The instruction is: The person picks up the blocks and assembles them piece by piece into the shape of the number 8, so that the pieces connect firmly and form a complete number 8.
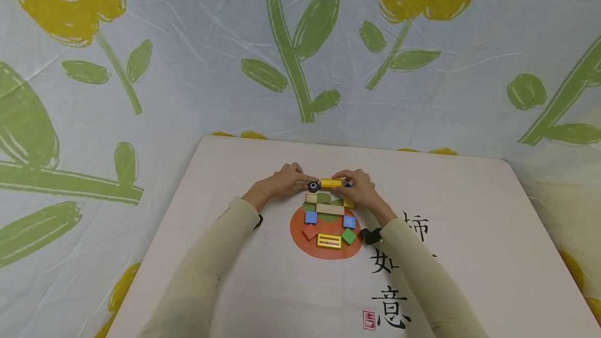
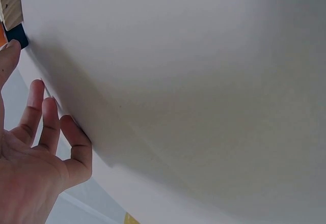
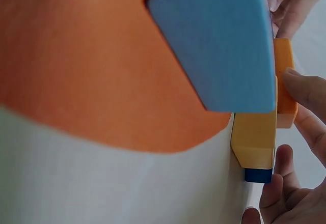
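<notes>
With its index finger stretched out, my left hand (image 1: 285, 180) touches a black block with a white eye-like ring (image 1: 313, 186). In the left wrist view a finger of the left hand (image 2: 30, 163) meets a dark block (image 2: 16, 35), the other fingers loosely bent. Thumb and index finger of my right hand (image 1: 360, 188) pinch a yellow rectangular block (image 1: 331, 183), which lies just right of the black one. A small dark blue block (image 1: 348, 184) shows beside the right fingers. In the right wrist view the pinched block (image 3: 284, 56) stands behind a lighter yellow block (image 3: 253, 137).
Below the hands, blocks form a loose ring: a plain wooden bar (image 1: 330, 209), blue blocks (image 1: 310, 217), a red block (image 1: 310, 232), a green block (image 1: 349, 236) and a striped yellow block (image 1: 329, 241). They lie on an orange fruit print on the pale tabletop (image 1: 263, 286).
</notes>
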Motion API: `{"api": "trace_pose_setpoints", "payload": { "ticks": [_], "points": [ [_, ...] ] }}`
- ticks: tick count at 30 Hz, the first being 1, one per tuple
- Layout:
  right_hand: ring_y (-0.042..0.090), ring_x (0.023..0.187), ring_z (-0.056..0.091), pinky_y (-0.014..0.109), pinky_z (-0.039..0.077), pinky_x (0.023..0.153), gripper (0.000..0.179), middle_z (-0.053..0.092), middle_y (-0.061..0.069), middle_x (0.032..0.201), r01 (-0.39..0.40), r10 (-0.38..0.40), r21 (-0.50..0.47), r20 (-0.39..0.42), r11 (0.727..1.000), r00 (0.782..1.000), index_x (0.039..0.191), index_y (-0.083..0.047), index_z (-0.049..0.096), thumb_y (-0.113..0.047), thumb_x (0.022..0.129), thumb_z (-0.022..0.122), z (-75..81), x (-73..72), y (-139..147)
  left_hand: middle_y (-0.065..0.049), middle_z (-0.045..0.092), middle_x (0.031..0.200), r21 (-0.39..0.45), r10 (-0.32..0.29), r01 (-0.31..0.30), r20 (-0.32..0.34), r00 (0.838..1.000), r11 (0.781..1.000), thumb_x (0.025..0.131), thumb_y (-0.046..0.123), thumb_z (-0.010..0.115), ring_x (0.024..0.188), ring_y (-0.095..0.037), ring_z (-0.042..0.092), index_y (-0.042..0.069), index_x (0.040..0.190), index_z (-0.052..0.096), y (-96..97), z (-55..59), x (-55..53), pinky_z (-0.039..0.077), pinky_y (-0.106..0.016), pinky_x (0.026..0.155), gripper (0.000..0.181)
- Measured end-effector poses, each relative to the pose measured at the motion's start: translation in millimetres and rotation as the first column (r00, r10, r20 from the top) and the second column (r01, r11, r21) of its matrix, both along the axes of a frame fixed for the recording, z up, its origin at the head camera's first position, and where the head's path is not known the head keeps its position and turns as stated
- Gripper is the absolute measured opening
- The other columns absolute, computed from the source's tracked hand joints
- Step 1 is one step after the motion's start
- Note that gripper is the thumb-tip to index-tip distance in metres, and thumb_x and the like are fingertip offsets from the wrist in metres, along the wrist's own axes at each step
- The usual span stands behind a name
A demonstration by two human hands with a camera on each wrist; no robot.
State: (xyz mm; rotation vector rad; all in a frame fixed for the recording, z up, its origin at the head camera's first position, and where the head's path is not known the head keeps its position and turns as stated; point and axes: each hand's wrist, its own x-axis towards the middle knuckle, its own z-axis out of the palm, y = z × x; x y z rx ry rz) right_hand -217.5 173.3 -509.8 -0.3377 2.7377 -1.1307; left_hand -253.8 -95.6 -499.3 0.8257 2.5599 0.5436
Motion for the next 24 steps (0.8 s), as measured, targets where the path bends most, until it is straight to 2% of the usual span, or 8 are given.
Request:
{"api": "trace_pose_setpoints", "payload": {
  "ticks": [11,18,24],
  "points": [
    [0.035,0.108,0.050,0.062,0.034,0.079,0.029,0.058,0.014,0.117,-0.009,0.009,0.008,-0.023,1.000,1.000,0.117,-0.020,0.073,-0.028,0.090,0.077,-0.2,-0.3,0.0,-0.004,0.047,0.122,-0.013,-0.007,0.007,-0.004,1.000,1.000,0.104,0.032,0.056,0.109,-0.022,0.041,0.040,0.140,0.058,-0.1,1.4,0.0,0.037,-0.054,0.094,0.038],
    [0.034,0.105,0.052,0.057,0.034,0.077,0.029,0.060,0.014,0.116,-0.001,0.002,0.032,-0.029,1.000,1.000,0.117,-0.020,0.074,-0.030,0.089,0.077,-2.7,-2.3,-1.3,-0.004,0.047,0.122,-0.015,-0.009,0.009,-0.007,1.000,1.000,0.104,0.032,0.057,0.108,-0.022,0.041,0.040,0.140,0.058,-0.8,1.2,0.2,0.038,-0.051,0.092,0.038],
    [0.035,0.105,0.051,0.059,0.033,0.079,0.030,0.061,0.014,0.115,0.007,-0.006,0.056,-0.018,0.998,1.000,0.118,-0.020,0.073,-0.031,0.090,0.077,-4.5,-3.5,-2.6,-0.003,0.047,0.120,-0.013,-0.010,0.010,-0.007,1.000,1.000,0.104,0.032,0.057,0.105,-0.021,0.041,0.041,0.140,0.058,-1.2,0.7,0.5,0.038,-0.048,0.090,0.038]
  ]
}}
